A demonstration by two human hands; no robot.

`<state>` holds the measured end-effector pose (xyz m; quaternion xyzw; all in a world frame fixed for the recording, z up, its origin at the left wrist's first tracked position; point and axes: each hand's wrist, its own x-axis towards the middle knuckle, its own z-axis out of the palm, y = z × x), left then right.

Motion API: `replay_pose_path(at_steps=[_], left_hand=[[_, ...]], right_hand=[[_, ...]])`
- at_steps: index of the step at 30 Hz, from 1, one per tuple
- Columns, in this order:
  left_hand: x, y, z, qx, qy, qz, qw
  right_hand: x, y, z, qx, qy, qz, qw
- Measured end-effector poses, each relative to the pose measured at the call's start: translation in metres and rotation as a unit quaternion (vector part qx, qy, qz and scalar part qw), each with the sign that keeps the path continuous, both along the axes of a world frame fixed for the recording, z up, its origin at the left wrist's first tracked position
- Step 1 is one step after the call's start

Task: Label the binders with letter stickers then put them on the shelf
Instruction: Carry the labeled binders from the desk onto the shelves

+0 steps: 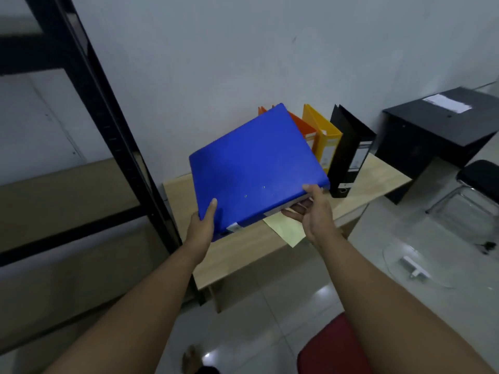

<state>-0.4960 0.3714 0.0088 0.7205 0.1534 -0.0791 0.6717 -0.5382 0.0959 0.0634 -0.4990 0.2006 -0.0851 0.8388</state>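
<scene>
1. Blue plastic binder (256, 168): flat, rectangular, closed. Held tilted in the air over the light wooden table (237, 255), far corner raised toward the wall. Contents hidden; only a pale strip visible along the near edge.
2. Left hand (201, 225) grasping the near-left corner, thumb on the cover, fingers underneath and out of sight. Right hand (310, 211) grasping the near-right corner, thumb on top, fingers curled below.
3. Upright along the table's back edge, against the white wall: orange binder (303, 125), mostly hidden behind the blue one, yellow binder (324, 136), black binder (351, 152). White labels on the spines, spines facing forward.
4. Pale yellow paper sheet (286, 229) flat at the table's front edge, partly under the blue binder.
5. Black metal shelf frame (108, 130) just beside the table's left edge. Black box-shaped cabinet (432, 130) to the right, white sheet on top. Glossy grey tile floor.
</scene>
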Motion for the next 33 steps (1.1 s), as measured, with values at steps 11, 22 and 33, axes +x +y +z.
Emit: replay_pose_path(at_steps=[11, 22, 33], left_hand=[[-0.092, 0.027, 0.057, 0.091, -0.237, 0.204, 0.946], [-0.156, 0.173, 0.064, 0.125, -0.142, 0.346, 0.919], [-0.147, 0.313, 0.039, 0.065, -0.064, 0.374, 0.923]], right_hand=[[-0.029, 0.036, 0.019, 0.115, -0.075, 0.097, 0.986], [-0.019, 0.194, 0.033, 0.052, -0.067, 0.283, 0.955], [0.004, 0.336, 0.041, -0.014, -0.042, 0.35, 0.935]])
